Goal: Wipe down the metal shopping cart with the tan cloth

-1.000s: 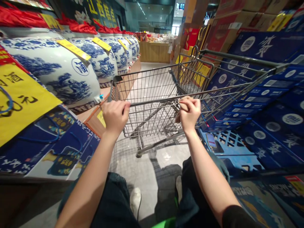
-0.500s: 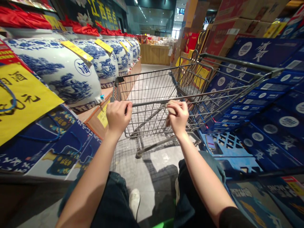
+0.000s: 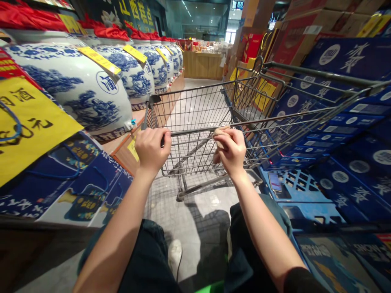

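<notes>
A grey wire shopping cart (image 3: 193,132) stands sideways in front of me. My left hand (image 3: 152,149) is closed around its near top rail at the left corner. Farther right on that rail, my right hand (image 3: 233,149) pinches a beige cloth (image 3: 220,131). The cloth is folded over the rail, and part of it hangs below my fingers. The cart's basket wires show the floor through them. Its handle (image 3: 317,73) is at the far right end.
Large blue-and-white jars (image 3: 91,91) with red covers line the left side. Stacked blue cartons (image 3: 345,162) crowd the right, beside a blue plastic crate (image 3: 308,207) with a phone (image 3: 275,182) on it. A wooden counter (image 3: 203,65) stands at the back.
My view has shifted slightly, and the cart's handle end now reaches farther right. My right hand and the cloth sit a touch farther right; my left hand keeps its grip.
</notes>
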`<state>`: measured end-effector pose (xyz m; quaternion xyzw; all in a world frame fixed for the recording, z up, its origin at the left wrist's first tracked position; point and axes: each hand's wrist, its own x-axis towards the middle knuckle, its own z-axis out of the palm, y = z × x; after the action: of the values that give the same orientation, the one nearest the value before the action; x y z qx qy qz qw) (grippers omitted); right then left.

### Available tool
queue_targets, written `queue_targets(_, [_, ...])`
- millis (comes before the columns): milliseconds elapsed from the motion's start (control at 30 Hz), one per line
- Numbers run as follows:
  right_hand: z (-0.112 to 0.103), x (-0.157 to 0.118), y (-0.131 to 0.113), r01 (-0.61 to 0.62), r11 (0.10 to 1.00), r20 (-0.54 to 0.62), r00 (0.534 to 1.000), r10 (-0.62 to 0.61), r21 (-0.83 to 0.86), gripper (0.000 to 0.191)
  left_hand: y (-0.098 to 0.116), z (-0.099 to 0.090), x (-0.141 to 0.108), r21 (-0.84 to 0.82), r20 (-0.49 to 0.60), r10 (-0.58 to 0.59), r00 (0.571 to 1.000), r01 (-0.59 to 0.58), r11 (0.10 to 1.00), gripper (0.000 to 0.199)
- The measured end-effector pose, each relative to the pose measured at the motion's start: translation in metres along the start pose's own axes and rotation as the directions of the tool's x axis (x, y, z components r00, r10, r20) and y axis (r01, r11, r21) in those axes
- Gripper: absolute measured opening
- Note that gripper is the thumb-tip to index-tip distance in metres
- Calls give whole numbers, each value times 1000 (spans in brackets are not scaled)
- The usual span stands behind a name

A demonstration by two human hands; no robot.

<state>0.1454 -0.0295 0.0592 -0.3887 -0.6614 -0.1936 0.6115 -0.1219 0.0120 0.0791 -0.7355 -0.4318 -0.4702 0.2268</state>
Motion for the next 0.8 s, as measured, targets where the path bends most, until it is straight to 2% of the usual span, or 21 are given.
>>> queue_targets(133, [-2, 0, 0, 28, 999, -20, 999, -27, 42, 35, 0, -3, 0, 4, 40, -22, 999, 22, 1000, 26])
queue_targets(300, [-6, -2, -5, -41, 999, 179, 983, 37, 21, 29, 1, -5, 2, -7, 89, -58, 994, 59, 998, 24])
queue_targets(367, [-10, -1, -6, -51, 998, 213, 976, 40, 43, 27, 0, -6, 2, -6, 89, -73, 993, 74, 997, 22])
queue_targets(533, [-22, 5, 3, -106, 994, 104, 989, 106, -10, 33, 0, -7, 1, 4, 100, -81, 992, 81, 997, 22])
queue_targets(700, [-20, 3, 9, -100, 995, 137, 986, 99, 7, 37, -1, -6, 0, -3, 97, -81, 992, 82, 997, 23])
queue_targets(800, [-21, 3, 8, -115, 993, 105, 988, 116, -7, 39, -2, -5, 0, -4, 81, -77, 994, 78, 997, 23])
